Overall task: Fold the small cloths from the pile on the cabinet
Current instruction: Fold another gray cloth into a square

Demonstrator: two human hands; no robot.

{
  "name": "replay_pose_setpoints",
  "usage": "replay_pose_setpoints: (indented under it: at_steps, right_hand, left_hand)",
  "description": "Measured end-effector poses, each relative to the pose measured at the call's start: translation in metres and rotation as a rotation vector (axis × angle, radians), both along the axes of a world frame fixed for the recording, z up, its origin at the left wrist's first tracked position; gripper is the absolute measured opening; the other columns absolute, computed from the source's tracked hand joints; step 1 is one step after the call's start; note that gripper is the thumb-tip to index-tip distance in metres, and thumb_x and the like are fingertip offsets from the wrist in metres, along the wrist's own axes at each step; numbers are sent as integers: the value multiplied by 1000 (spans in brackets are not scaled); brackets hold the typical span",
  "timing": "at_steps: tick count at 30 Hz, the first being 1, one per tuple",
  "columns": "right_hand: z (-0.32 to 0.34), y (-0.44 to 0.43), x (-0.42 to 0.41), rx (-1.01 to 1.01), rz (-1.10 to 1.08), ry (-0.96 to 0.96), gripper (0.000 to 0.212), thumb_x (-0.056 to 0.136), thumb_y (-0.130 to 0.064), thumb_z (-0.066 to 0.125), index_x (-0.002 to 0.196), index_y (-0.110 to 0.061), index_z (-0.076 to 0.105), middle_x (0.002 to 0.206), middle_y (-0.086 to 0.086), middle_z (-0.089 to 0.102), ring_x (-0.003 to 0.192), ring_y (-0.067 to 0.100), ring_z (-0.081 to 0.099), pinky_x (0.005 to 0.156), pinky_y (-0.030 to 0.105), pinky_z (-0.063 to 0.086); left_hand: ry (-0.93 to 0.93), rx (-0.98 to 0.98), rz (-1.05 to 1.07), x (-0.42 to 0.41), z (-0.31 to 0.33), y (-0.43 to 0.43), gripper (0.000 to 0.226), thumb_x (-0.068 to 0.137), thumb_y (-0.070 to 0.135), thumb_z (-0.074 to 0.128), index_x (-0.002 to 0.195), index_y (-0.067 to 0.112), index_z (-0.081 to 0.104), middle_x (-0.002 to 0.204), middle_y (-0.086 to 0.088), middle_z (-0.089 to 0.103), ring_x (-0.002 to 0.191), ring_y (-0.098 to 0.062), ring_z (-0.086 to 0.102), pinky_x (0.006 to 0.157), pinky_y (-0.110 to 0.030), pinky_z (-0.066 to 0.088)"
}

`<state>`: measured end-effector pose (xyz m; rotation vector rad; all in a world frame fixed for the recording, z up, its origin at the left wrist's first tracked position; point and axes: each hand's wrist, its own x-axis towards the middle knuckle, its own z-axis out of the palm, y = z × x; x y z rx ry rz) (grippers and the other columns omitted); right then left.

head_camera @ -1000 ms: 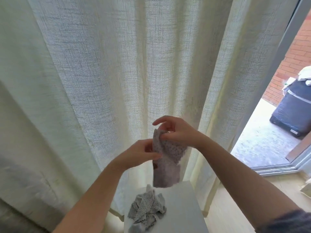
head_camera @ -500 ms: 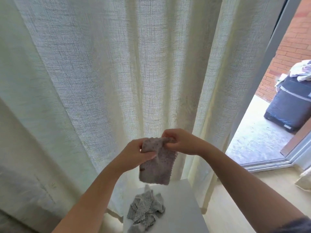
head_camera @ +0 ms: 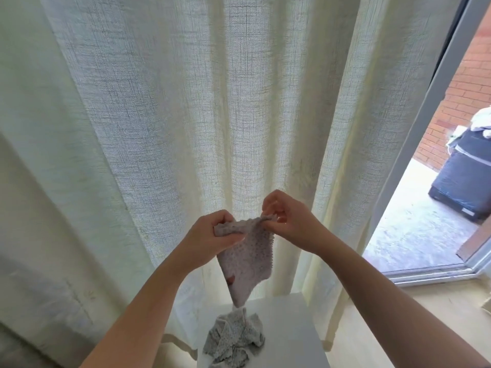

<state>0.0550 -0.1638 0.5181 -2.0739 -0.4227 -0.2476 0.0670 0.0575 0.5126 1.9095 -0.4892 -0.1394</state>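
One cloth [head_camera: 248, 251] aloft, one pile [head_camera: 233, 338] (perhaps several cloths), one cabinet [head_camera: 292, 341].

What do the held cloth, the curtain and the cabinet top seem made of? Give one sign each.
Cloth: soft knit or terry, judging by its bumpy surface and limp hang. Curtain: thin linen-like weave; threads show, light passes through. Cabinet top: smooth white board, perhaps laminate; even, matt face.

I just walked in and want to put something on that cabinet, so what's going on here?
A person is folding cloths. The left hand and right hand pinch the top edge of a small grey cloth, held up before the curtain so that it hangs above the white cabinet. A crumpled pile of cloths lies on the cabinet. No folded cloth is in view.
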Motion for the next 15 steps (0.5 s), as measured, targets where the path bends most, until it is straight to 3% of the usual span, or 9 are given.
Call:
replay_pose_setpoints:
  at_steps: [4, 9, 15]
  right_hand:
    - [-2, 2, -1, -8, 14, 4, 24, 84, -20, 76, 92, -32, 58, 87, -9, 67, 79, 11, 65, 75, 24, 56]
    - [-7, 8, 1, -16, 49, 59, 13, 84, -16, 76, 82, -26, 66, 79, -8, 69, 76, 8, 65, 72, 21, 52]
    - [-7, 6, 0, 179, 14, 137, 10, 90, -9, 67, 83, -14, 63, 72, 0, 61, 69, 11, 56, 69, 20, 46]
  left_hand:
    - [-40, 30, 34, 2, 0, 1, 33, 78, 14, 79, 63, 17, 50, 65, 1, 51, 63, -6, 47, 60, -14, 40]
    - [-1, -4, 20, -1, 5, -1, 24, 75, 12, 82, 76, 14, 58, 69, 5, 58, 62, -3, 53, 58, -11, 43]
    - [-17, 7, 78, 3, 3, 14, 19, 78, 6, 77, 72, 13, 60, 61, 11, 58, 59, 3, 54, 57, -9, 43]
